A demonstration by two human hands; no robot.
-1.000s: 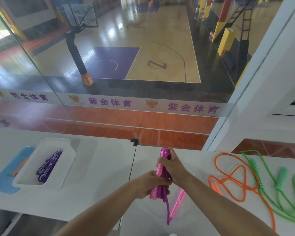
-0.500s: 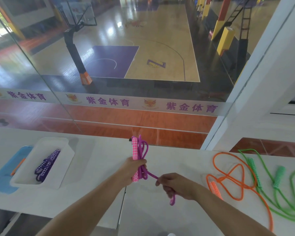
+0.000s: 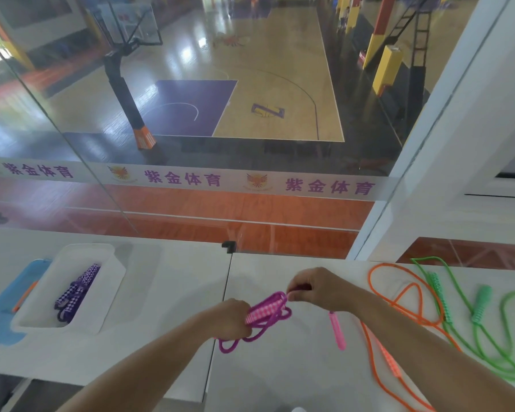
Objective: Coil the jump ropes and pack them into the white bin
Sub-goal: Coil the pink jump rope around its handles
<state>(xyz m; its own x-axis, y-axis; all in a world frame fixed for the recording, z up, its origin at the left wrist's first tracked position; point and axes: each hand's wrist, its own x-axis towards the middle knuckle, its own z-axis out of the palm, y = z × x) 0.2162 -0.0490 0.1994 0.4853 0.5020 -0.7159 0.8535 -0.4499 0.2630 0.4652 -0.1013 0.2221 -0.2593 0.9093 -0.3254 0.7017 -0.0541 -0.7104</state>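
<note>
My left hand (image 3: 231,318) grips a coiled pink jump rope (image 3: 266,313) by its checked handle, the bundle lying nearly level above the white table (image 3: 167,292). My right hand (image 3: 317,288) pinches the cord at the bundle's right end. The rope's second pink handle (image 3: 337,330) dangles below that hand. The white bin (image 3: 113,272) stands at the left with a coiled purple jump rope (image 3: 76,292) inside. An orange jump rope (image 3: 399,295) and a green jump rope (image 3: 482,304) lie loose on the table at the right.
A blue lid (image 3: 0,310) lies under the bin's left side, with an orange stick on it. A glass wall (image 3: 191,144) runs along the table's far edge. A white pillar (image 3: 458,144) rises at the right.
The pink bundle has tipped from upright to nearly level and sunk lower. My right hand rose from below the bundle to its right end, and the free handle now hangs beneath it.
</note>
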